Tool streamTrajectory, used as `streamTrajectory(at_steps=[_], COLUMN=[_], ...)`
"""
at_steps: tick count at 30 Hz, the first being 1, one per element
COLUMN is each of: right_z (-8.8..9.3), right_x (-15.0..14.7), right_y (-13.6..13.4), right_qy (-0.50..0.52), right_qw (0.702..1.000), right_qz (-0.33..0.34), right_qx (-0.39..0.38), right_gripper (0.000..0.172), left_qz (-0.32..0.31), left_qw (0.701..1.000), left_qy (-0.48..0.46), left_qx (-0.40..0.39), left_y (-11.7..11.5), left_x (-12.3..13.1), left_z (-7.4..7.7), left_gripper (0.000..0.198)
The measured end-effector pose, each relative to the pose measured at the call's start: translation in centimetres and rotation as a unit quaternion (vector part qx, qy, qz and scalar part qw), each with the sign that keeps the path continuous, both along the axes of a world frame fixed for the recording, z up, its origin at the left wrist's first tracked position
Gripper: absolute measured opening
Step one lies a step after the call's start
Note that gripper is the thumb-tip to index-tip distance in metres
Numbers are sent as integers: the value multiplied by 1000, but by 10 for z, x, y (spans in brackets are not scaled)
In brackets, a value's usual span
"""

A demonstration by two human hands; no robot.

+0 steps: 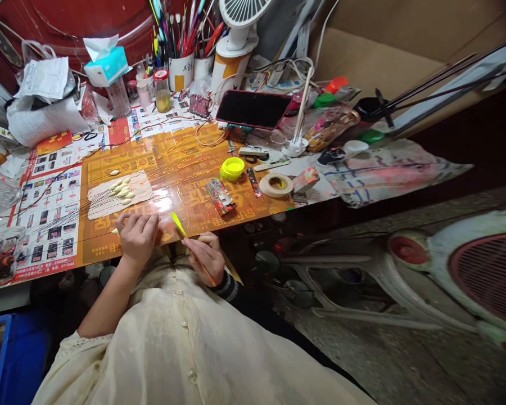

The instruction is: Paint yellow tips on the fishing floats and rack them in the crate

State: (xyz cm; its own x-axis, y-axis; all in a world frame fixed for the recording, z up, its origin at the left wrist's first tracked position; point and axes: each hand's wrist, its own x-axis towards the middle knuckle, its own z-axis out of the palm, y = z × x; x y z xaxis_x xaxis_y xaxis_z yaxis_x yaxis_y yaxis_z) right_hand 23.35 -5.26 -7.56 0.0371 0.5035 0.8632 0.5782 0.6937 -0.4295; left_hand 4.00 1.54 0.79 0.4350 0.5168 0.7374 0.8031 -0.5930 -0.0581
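My right hand (206, 259) is closed round a paintbrush (178, 225) whose bristles are loaded with bright yellow; its tip points up and left over the table edge. At the table's front edge, my left hand (138, 236) has its fingers curled together. What they hold, if anything, is hidden. A pale bit shows just left of it. Beyond this hand, several pale green bud-shaped pieces (122, 189) on thin dark wires lie on a stained paper towel (103, 209). One similar piece (115, 172) rests behind the towel. An open yellow paint pot (231, 168) stands to the right.
A paint-smeared box (220, 197), a tape roll (275, 184) and scissors (253, 156) lie to the right. A phone (253, 109) leans at the back, near a fan (236, 50) and brush pots (181, 72). A tissue pack (107, 64) sits back left.
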Motion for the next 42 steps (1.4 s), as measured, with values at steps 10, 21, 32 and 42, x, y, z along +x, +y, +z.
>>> streamTrajectory(at_steps=[10,21,32,42], right_z=[-2,-2,1,-2], right_x=[-7,-16,-17,-14], right_y=[0,-1,-2,-2], right_qy=[-15,-43,-28,-14], right_qw=[999,999,1000,1000], right_qz=[23,0,3,18], right_qx=[39,-8,-10,-1], right_gripper=[58,54,65,59], left_qz=[21,21,16,29], left_qw=[999,999,999,999], left_qy=[0,-5,-10,-8], left_qx=[29,29,43,26], left_y=[-4,-5,-5,-4], left_x=[-11,-12,-12,-15], left_z=[-3,-4,-3,-8], left_gripper=[12,14,14,15])
